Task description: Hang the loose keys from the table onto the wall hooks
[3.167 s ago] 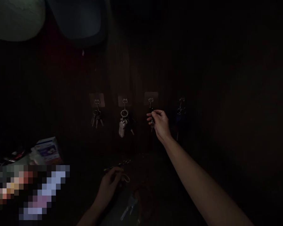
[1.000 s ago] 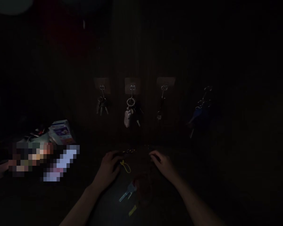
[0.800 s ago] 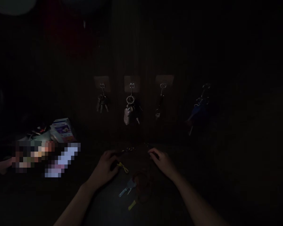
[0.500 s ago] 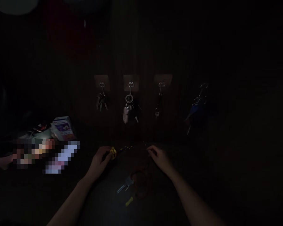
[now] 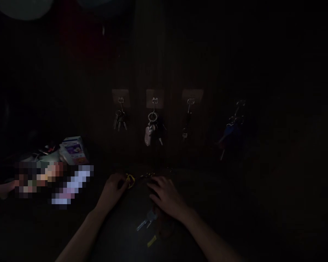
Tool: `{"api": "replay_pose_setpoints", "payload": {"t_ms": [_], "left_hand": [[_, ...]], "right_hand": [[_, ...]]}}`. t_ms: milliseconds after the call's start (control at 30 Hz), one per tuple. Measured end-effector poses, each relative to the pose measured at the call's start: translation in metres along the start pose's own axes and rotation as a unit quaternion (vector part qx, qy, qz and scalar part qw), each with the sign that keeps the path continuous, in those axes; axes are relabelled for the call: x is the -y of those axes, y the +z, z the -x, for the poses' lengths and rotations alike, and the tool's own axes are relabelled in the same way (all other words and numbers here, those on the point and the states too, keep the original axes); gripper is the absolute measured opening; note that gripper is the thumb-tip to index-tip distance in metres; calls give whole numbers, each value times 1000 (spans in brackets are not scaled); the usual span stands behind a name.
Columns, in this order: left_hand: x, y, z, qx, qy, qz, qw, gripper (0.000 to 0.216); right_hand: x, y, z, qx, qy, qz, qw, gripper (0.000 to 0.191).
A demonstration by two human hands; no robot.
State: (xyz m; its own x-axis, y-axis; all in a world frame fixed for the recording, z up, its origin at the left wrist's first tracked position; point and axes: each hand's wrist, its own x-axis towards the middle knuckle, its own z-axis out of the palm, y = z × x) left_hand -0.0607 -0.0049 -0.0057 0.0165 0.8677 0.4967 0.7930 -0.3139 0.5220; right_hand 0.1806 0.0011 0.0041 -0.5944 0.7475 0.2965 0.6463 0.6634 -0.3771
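My left hand (image 5: 114, 190) pinches a yellow loop (image 5: 130, 181) between thumb and fingers at the back of the dark surface. From the loop a dark cord with pale flecks (image 5: 146, 176) runs to the right. My right hand (image 5: 166, 195) reaches over that cord with its fingers apart; whether the fingertips touch it I cannot tell. Below the right hand lie keys (image 5: 145, 221) beside a coiled reddish-brown cord (image 5: 164, 223), which the hand partly covers. A small yellow strip (image 5: 151, 241) lies nearer to me.
Three pale hook plates (image 5: 120, 95) on the dark upright panel carry bunches of keys (image 5: 151, 131). A blue-tagged key bunch (image 5: 228, 131) hangs farther right. At left stand a white and purple box (image 5: 73, 149), blurred items and part of another person's arm (image 5: 1, 190).
My right hand has moved left along the flecked cord, and its fingers have spread from a pinch. It now hides part of the reddish-brown cord. The left hand stays at the yellow loop.
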Motion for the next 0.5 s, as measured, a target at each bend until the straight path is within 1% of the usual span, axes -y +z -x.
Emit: {"api": "replay_pose_setpoints", "payload": {"t_ms": [67, 133, 267, 400, 500], "left_hand": [[0, -1, 0, 7, 1, -4, 1000, 18], [0, -2, 1, 9, 4, -8, 1000, 16], [-4, -1, 1, -17, 19, -12, 1000, 24], [-11, -1, 1, -48, 25, -15, 998, 23], [-22, -3, 0, -32, 38, -2, 999, 20]], "right_hand": [[1, 4, -1, 7, -1, 25, 1000, 36], [-4, 7, -1, -4, 0, 27, 1000, 28], [-14, 8, 2, -31, 29, 10, 999, 12], [-13, 3, 3, -43, 42, 14, 998, 12], [-11, -1, 1, -68, 55, -45, 995, 13]]}}
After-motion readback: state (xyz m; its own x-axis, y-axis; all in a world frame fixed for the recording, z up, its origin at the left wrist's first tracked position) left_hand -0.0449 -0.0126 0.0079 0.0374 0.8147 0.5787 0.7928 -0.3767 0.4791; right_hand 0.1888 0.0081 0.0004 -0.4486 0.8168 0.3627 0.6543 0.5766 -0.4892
